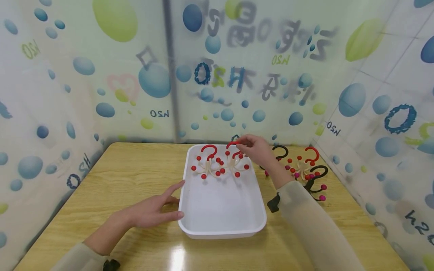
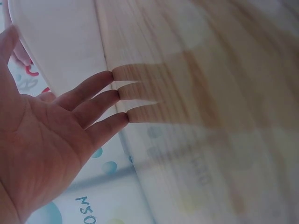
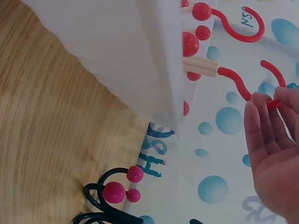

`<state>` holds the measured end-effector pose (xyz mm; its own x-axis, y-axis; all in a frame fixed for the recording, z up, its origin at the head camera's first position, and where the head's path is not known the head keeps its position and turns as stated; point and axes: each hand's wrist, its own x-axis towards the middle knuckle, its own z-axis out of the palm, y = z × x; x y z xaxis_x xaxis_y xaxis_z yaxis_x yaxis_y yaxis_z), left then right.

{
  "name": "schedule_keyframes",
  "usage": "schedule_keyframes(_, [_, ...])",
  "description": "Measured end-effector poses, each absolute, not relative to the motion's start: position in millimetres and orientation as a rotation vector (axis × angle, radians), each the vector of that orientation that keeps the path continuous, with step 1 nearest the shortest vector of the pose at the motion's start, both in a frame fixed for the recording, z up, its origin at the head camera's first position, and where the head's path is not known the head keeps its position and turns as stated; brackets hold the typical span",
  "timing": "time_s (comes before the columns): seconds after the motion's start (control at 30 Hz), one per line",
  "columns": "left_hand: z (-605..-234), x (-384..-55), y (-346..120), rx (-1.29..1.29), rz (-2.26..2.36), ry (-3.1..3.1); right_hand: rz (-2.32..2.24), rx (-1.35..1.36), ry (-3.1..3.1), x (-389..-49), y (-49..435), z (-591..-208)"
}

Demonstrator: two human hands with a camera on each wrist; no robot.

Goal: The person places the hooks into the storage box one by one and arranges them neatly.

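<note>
My right hand (image 1: 259, 150) pinches the red hook of a claw-shaped hanger (image 1: 233, 165), which has pale prongs tipped with red balls. This hanger stands upright at the back right of a white tray (image 1: 222, 214). Beside it, at the back left, stands a matching red-hooked hanger (image 1: 208, 165). In the right wrist view, the thumb and fingertips meet at the bend of the red hook (image 3: 236, 84). My left hand (image 1: 154, 210) has its fingers spread at the tray's left side, thumb by the near part of the rim. In the left wrist view, its straight fingertips (image 2: 122, 117) touch the wooden table.
Right of the tray, several more hangers cluster on the table (image 1: 135, 165): one with a red hook (image 1: 312, 153), others with black hooks (image 1: 320, 171) and pink balls. A wall with blue and green dots (image 1: 156, 79) rises behind the table's far edge.
</note>
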<state>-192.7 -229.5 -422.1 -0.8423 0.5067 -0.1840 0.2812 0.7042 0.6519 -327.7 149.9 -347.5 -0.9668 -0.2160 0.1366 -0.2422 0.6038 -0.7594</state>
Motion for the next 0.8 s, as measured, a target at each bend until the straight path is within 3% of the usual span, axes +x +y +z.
schedule_keyframes(0.8, [-422,-192,-229,0.612,0.918,2.555,1.298,0.360,-2.877,-340,144,-362])
